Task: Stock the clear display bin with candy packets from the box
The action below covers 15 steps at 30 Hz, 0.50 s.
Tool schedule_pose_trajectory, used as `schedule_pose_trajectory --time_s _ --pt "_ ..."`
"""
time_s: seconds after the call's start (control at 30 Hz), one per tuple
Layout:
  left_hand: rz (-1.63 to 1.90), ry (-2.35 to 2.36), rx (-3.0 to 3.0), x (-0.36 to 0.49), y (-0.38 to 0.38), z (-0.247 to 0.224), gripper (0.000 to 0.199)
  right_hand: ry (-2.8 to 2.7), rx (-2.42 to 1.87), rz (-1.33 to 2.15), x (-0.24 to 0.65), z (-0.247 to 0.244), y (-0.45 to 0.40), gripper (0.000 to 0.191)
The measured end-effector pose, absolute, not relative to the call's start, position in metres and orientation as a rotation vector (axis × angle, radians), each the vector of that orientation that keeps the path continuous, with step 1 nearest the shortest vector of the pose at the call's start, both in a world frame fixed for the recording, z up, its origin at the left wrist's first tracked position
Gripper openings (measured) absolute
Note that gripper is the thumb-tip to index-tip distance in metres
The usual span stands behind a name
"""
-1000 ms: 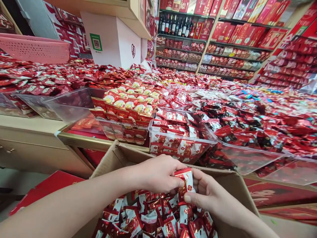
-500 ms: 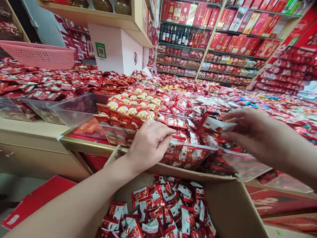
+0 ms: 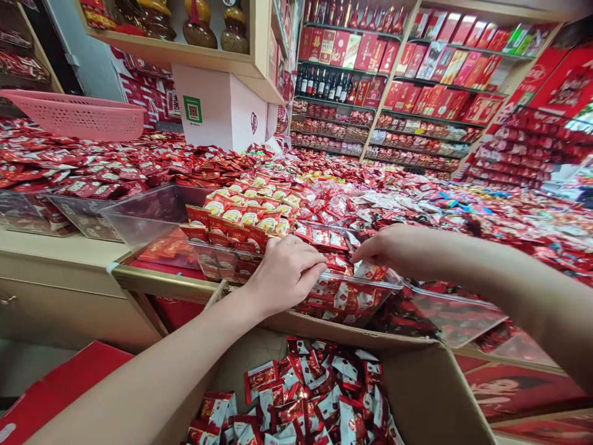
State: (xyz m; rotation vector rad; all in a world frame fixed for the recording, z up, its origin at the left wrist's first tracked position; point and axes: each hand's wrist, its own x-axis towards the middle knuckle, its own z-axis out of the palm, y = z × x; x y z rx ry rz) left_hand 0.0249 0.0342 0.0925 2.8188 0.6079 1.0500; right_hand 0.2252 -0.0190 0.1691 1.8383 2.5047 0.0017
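Red-and-white packets [image 3: 345, 298] are held in a clear bin [image 3: 389, 285], over whose front the left hand [image 3: 288, 271] is placed, fingers pressed together. The bin is reached into by the right hand [image 3: 393, 248], fingers bent downward; whether anything is pinched by either cannot be told

Shelves of dark glass wine bottles [image 3: 321, 83] and red gift boxes [image 3: 428, 101] are lining a shop, with shiny red-wrapped sweets [image 3: 106, 161] filling clear plastic bins [image 3: 152, 213].

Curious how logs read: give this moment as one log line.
left hand: at bin rim; right hand: at packets in bin; box: more packets inside
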Motion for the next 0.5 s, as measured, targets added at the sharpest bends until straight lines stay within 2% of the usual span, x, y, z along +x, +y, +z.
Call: schedule_pose_trajectory --time_s 0.13,0.33,0.5 --pt "0.994 0.644 2.833 0.026 0.032 0.091 0.023 2.401 1.739 0.055 0.213 0.161 -0.011 0.032" --pt "0.928 0.685 2.856 0.027 0.03 0.091 0.026 2.443 1.787 -0.126 0.215 0.158 -0.006 0.03" --pt "0.927 0.655 2.835 0.027 0.032 0.09 0.027 2.449 1.797 -0.143 0.219 0.167 -0.009 0.033"
